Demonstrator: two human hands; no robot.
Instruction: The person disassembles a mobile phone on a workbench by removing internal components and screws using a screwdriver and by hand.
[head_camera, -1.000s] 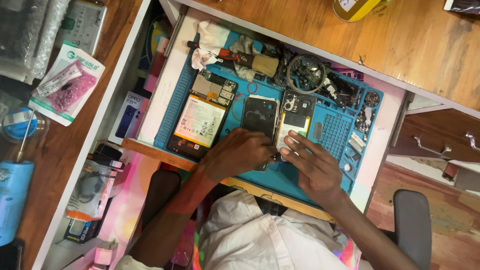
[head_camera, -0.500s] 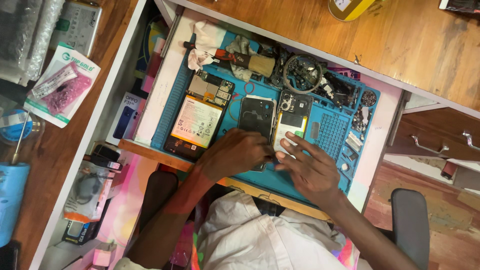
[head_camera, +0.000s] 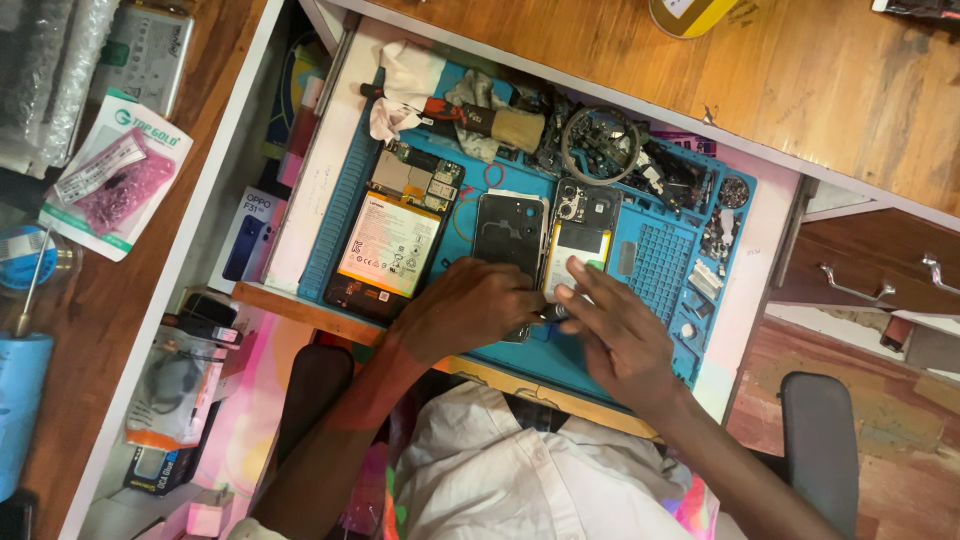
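Note:
My left hand (head_camera: 468, 312) is curled over the near end of a black phone back cover (head_camera: 510, 230) on the blue work mat (head_camera: 660, 265), pinching a small dark tool (head_camera: 548, 313). Beside it, my right hand (head_camera: 622, 340) lies with fingers stretched out. Its fingertips rest on the lower part of an opened phone (head_camera: 580, 245) with a pale battery, and touch the tool's tip. The two hands meet at the tool. A second opened phone with a large battery (head_camera: 390, 245) lies left of my left hand.
A brush (head_camera: 490, 125), a white cloth (head_camera: 405, 85), a coiled cable ring (head_camera: 600, 145) and several small parts crowd the mat's far edge. A wooden counter (head_camera: 830, 90) runs behind. Boxes and packets (head_camera: 115, 175) sit at left, and a chair armrest (head_camera: 820, 440) at right.
Both hands stay at the same spot on the mat. My right hand's fingers have shifted slightly toward my left hand and the tool.

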